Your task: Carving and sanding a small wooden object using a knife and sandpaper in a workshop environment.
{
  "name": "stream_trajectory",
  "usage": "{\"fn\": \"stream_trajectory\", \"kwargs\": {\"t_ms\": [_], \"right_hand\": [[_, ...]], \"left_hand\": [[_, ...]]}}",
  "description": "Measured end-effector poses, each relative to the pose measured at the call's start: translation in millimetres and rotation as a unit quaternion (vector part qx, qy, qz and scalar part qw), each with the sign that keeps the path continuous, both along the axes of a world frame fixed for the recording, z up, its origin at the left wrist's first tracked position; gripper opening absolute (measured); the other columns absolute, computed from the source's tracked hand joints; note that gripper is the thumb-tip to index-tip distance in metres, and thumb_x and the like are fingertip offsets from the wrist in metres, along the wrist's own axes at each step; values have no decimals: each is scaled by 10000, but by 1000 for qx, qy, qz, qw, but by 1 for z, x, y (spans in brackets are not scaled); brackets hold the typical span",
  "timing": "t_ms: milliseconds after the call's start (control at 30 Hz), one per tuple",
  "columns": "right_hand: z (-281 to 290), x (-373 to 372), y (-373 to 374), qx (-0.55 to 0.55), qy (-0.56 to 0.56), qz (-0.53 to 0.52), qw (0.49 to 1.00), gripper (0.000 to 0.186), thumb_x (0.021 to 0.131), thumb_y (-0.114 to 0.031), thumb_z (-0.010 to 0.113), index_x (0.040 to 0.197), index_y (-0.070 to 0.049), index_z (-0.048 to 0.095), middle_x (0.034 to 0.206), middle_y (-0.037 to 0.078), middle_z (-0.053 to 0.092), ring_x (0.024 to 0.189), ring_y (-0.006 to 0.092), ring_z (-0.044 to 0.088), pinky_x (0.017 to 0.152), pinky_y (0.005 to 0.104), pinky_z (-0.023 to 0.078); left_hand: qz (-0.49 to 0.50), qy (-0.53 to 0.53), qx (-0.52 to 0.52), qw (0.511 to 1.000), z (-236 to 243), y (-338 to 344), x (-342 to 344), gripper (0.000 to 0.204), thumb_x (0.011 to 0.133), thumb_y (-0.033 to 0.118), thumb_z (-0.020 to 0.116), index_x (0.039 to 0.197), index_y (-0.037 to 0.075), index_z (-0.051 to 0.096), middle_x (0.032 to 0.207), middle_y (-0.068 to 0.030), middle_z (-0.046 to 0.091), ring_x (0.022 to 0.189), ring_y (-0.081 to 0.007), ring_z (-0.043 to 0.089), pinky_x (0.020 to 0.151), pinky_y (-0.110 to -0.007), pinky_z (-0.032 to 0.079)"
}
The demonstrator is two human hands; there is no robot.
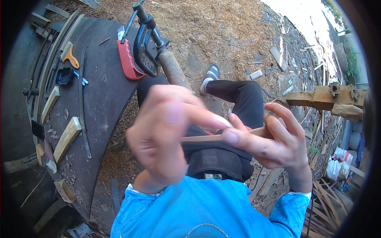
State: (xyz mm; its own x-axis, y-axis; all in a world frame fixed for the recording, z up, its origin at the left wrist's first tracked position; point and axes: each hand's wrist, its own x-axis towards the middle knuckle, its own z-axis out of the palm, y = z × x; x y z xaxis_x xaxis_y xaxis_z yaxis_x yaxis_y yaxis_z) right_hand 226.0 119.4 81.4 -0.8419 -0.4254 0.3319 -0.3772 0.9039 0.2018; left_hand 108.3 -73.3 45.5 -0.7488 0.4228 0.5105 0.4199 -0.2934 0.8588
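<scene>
A thin, narrow wooden strip [202, 138] lies crosswise between my hands, above my lap. My left hand [160, 131] is curled at its left end, blurred by motion, with the index finger stretched toward the middle of the strip. My right hand [274, 139] pinches the strip from the other side, thumb in front and other fingers behind and raised. The left index fingertip is close to the right thumb; I cannot tell whether they touch. A small pale pointed tip shows by the right fingers, its kind unclear. Below hangs a black mesh item [214, 162] at my waist.
On the dark bench [107, 87] at left are a black C-clamp [139, 49], a red plastic handle [127, 59], an orange-handled brush or scraper [71, 57], a long metal strip [83, 107] and wood blocks [67, 139]. A timber beam [317, 98] juts in at right; wood slats [327, 210] lie below.
</scene>
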Motion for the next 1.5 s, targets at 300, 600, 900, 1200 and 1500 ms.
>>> {"fn": "stream_trajectory", "kwargs": {"t_ms": [300, 600, 900, 1200, 1500], "right_hand": [[-4, 1, 10, -23, 31, -15, 999, 708, 621, -78, 902, 1296, -193, 718, 908, -36, 615, 700, 180, 552, 822, 429, 632], [-3, 2, 9, -30, 47, -4, 998, 668, 607, -88, 905, 1251, -142, 735, 1063, -72, 643, 716, 193, 564, 799, 425, 632], [-3, 4, 9, -29, 45, 8, 999, 639, 626, -116, 896, 1244, -150, 738, 1139, -88, 663, 710, 191, 556, 784, 417, 632], [-6, 3, 11, -7, 86, 18, 996, 603, 616, -161, 919, 1191, -258, 763, 1135, -62, 653, 773, 220, 605, 763, 381, 640], [-5, 8, 14, 20, 86, 24, 996, 644, 684, -113, 948, 1238, -354, 725, 1161, 44, 660, 935, 281, 684, 754, 363, 633]], "left_hand": [[195, 33, -1, 980, -5, -10, -2, 446, 1038, 419, 606, 881, 33, 764, 840, -51, 590, 761, -146, 548, 679, -305, 446], [72, 18, 36, 997, -2, -17, 0, 551, 1145, 408, 303, 658, 165, 390, 724, -12, 385, 746, -155, 497, 706, -333, 433], [83, 18, 27, 996, -2, -15, 4, 611, 1046, 560, 497, 621, 123, 454, 640, 2, 504, 619, -166, 535, 548, -290, 425], [2, 70, 48, 996, -6, -9, -8, 393, 1061, 406, 573, 898, 49, 548, 832, -76, 566, 624, -149, 541, 545, -242, 453], [-75, 88, -76, 990, 2, 0, 5, 517, 946, 483, 735, 1035, -23, 674, 872, -137, 720, 752, -167, 643, 628, -282, 501]]}}
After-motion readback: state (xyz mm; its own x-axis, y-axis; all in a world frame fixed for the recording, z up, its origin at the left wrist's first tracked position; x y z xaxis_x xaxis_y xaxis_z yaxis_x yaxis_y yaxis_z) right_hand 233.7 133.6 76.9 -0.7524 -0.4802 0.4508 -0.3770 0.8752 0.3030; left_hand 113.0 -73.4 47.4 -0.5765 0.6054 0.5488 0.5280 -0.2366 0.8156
